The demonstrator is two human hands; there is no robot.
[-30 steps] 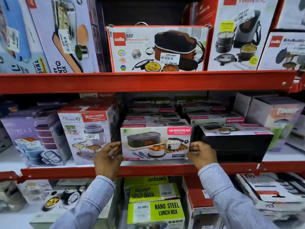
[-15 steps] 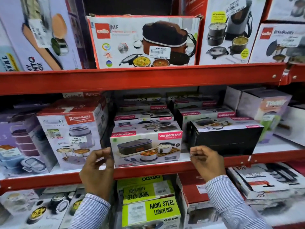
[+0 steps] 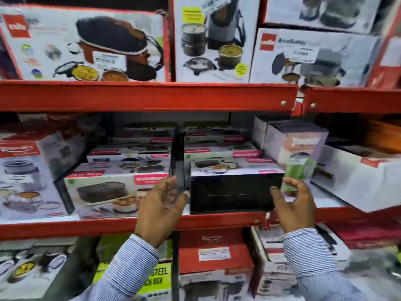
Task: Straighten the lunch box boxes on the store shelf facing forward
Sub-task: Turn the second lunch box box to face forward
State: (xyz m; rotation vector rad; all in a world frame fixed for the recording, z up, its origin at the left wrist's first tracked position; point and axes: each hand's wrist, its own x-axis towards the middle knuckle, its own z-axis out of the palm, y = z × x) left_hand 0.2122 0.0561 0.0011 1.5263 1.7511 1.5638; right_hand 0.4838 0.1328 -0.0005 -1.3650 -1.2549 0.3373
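On the middle red shelf [image 3: 108, 227] a lunch box box shows its plain black side [image 3: 234, 194] to the front, its printed face turned upward. My left hand [image 3: 161, 205] hovers open at its left edge, fingers spread. My right hand [image 3: 293, 203] is open at its right edge, thumb near the front corner. Neither hand grips the box. To the left stands a white and red Varmora lunch box box [image 3: 108, 192] with its picture facing forward. The view is blurred.
More Varmora boxes are stacked behind these two. A Rishabh box [image 3: 23, 177] stands at far left, a purple Tooby box [image 3: 297, 146] at right. Cello boxes [image 3: 86, 44] fill the upper shelf. Green Nano Steel boxes [image 3: 156, 279] lie on the lower shelf.
Both hands let go of the white Varmora box and moved right, now flanking the black-sided box. The camera view swung right as well.
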